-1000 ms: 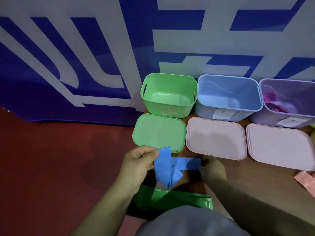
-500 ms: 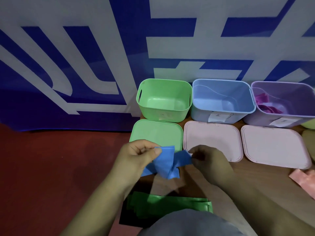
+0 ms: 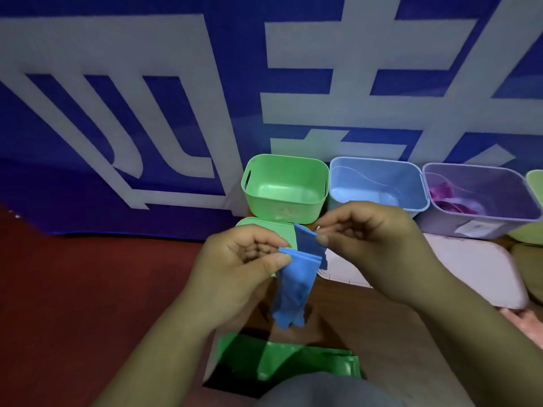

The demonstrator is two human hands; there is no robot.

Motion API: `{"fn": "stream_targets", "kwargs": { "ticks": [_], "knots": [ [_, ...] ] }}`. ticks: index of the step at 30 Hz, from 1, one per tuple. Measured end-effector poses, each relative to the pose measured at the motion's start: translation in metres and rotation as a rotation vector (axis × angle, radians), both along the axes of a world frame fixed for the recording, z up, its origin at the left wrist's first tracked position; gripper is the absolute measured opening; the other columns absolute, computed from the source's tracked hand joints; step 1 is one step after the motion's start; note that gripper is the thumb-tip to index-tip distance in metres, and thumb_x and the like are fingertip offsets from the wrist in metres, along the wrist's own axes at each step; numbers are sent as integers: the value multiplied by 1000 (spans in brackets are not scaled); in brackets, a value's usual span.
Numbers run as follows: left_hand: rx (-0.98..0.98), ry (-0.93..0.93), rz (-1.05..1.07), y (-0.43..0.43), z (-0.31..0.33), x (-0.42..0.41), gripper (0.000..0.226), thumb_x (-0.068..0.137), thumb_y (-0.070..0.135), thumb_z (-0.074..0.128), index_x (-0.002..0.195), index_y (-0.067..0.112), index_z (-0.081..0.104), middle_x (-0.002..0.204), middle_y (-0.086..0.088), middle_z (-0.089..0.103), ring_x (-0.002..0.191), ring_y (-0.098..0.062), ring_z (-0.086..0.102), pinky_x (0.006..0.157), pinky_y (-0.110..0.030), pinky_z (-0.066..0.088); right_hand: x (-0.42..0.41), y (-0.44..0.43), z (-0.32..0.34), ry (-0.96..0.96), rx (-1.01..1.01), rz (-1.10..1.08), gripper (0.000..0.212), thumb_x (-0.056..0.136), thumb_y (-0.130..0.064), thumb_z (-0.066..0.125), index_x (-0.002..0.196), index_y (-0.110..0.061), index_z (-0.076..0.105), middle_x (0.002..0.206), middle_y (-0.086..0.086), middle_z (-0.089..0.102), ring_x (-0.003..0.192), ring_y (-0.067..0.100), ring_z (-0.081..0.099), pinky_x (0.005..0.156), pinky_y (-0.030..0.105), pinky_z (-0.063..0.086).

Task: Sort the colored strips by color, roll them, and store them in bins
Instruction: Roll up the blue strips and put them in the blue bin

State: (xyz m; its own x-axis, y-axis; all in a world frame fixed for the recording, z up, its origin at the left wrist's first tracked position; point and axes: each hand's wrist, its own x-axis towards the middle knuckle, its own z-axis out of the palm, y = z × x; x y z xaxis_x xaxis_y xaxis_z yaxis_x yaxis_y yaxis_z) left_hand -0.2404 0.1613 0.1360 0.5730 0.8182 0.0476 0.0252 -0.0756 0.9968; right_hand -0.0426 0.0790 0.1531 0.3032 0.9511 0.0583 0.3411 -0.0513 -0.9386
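To the left of the left hand point(image 3: 244, 265) is red floor point(image 3: 73, 289), and beyond that hangs a blue-and-white banner point(image 3: 117, 113). The left hand is curled. Its thumb and fingertips pinch the folded top of the blue strip point(image 3: 296, 286), and the rest of the strip hangs below the hand, bunched at its lower end.

Below both hands, nearest the person, green strips point(image 3: 282, 359) lie in a flat stack. Just beyond the left hand is a green lid point(image 3: 264, 230), partly hidden by the hand. Beyond the lid stands the open green bin point(image 3: 285, 186).

The right hand point(image 3: 373, 245) is just right of the left and a little higher; the two are close but not touching. Its thumb and forefinger pinch the strip's other end, which stands up between the hands. Beyond this hand stands the blue bin point(image 3: 376, 183).

A pink lid point(image 3: 338, 271) lies on the table point(image 3: 382, 333), partly under the right hand, and a second lid point(image 3: 470, 268) lies to the hand's right. Further right and beyond, the purple bin point(image 3: 482, 198) holds pink strips point(image 3: 449, 198). A pale green bin point(image 3: 536, 183) is cut off by the frame edge. Low on the right, another pink strip point(image 3: 526, 321) lies on the table.
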Motion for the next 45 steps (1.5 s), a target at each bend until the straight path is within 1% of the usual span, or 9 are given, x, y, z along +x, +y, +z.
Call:
{"fn": "stream_targets", "kwargs": {
  "ticks": [5,9,14,19,27,31,36,41,45],
  "knots": [
    [38,-14,34,-13,4,3,13,70,10,76,79,19,75,74,-3,73,69,-8,67,67,-18,51,-5,-7,13,316,-53,25,17,77,3,75,89,-9,71,82,11,75,71,8,68,70,15,52],
    [88,3,56,-18,7,3,10,71,15,79,78,20,75,78,-3,72,72,-10,66,69,-21,51,-7,-12,19,386,-77,39,16,76,1,75,87,-11,71,76,8,74,67,7,64,67,14,50],
    [194,-26,53,-20,9,3,10,72,29,77,80,24,75,89,-3,70,87,-24,67,77,-40,53,-8,-15,25,423,-54,66,15,68,-8,77,80,-15,73,72,7,71,67,14,62,67,25,53],
    [212,-37,97,-23,12,8,15,69,33,76,81,24,77,97,5,68,92,-12,66,77,-22,51,-9,-20,31,459,-37,86,15,63,-13,76,76,-22,76,77,14,70,73,24,60,71,32,53],
    [196,-115,171,-31,13,13,9,69,26,79,75,33,77,95,9,70,89,-11,68,76,-17,49,-11,-24,37,472,-46,86,13,61,-14,76,73,-20,75,73,11,69,69,21,60,66,26,52],
    [174,-128,192,-33,13,13,18,71,11,78,73,30,77,99,5,71,91,-13,69,77,-19,50,-12,-25,38,481,-48,106,17,62,-10,82,73,-22,76,71,9,69,68,19,60,66,26,53],
    [137,-149,208,-38,14,14,14,73,5,78,74,19,75,99,0,75,97,-16,72,80,-21,54,-11,-26,35,486,-49,104,16,65,-9,81,74,-21,76,74,11,69,70,21,61,69,29,54],
    [132,-130,240,-46,18,20,29,77,-9,74,73,19,71,78,6,76,78,-6,72,72,-15,53,-11,-27,32,499,-54,104,16,67,-9,80,76,-22,76,78,15,70,75,27,62,77,38,54],
    [136,-132,278,-48,21,21,27,78,-9,74,80,17,67,75,8,73,73,-5,69,69,-15,52,-11,-28,34,468,-16,98,13,69,-12,80,78,-18,75,75,10,70,72,19,63,71,30,54]
  ]
}}
